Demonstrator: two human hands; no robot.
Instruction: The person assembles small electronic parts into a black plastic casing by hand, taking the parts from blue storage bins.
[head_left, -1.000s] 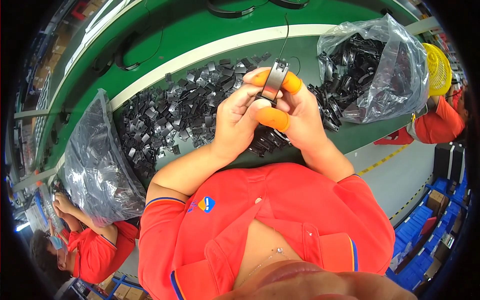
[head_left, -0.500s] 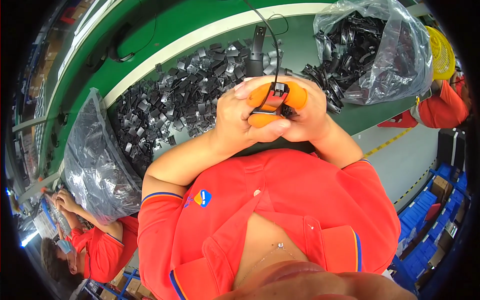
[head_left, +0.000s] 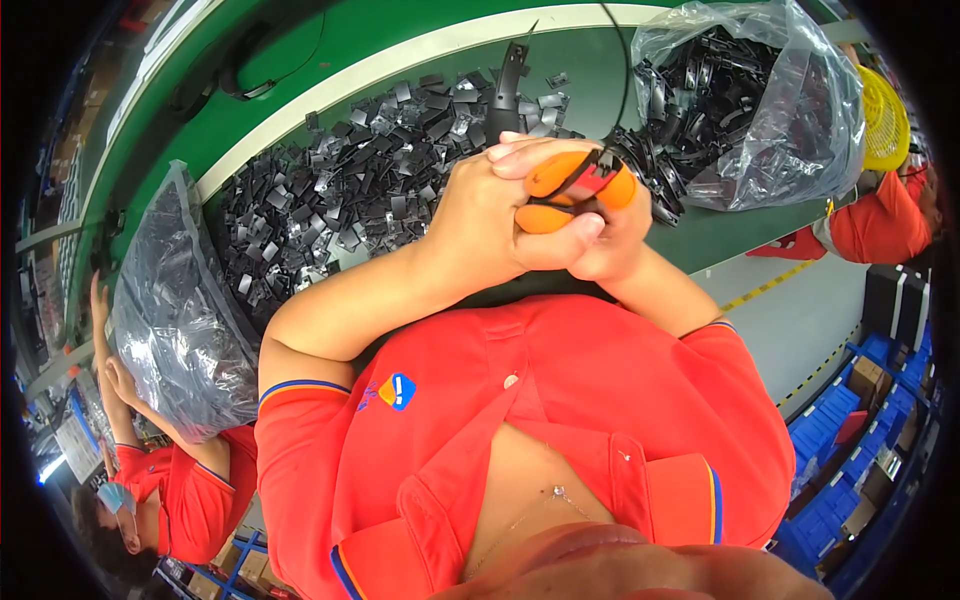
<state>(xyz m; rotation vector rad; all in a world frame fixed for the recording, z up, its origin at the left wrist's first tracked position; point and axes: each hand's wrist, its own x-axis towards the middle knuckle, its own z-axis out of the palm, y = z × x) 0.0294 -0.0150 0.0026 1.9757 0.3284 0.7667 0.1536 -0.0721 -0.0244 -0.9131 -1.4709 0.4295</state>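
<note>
My left hand [head_left: 480, 205] and my right hand [head_left: 625, 235] are closed together over the bench, near my chest. Orange finger covers [head_left: 560, 175] are on some of the fingers. Between them is a small glossy black plastic part [head_left: 603, 163] with a reddish patch, mostly hidden by the fingers. From the hands a black cable [head_left: 624, 85] runs up toward the far edge. A curved black strip [head_left: 508, 85] sticks out beyond my knuckles; whether it joins the held part I cannot tell. My left thumb lies bare across the front.
Many small black plastic pieces [head_left: 340, 190] cover the green bench left of my hands. Right of them, a clear bag [head_left: 800, 130] holds black curved parts, by a yellow basket [head_left: 885, 120]. Another plastic bag [head_left: 180, 310] stands left, beside a masked co-worker [head_left: 190, 500]. Blue bins [head_left: 825, 430] stand lower right.
The held part and cable have shifted right, and the part has turned between my fingers. The curved strip moved slightly left. The co-worker at left has spread and raised their hands.
</note>
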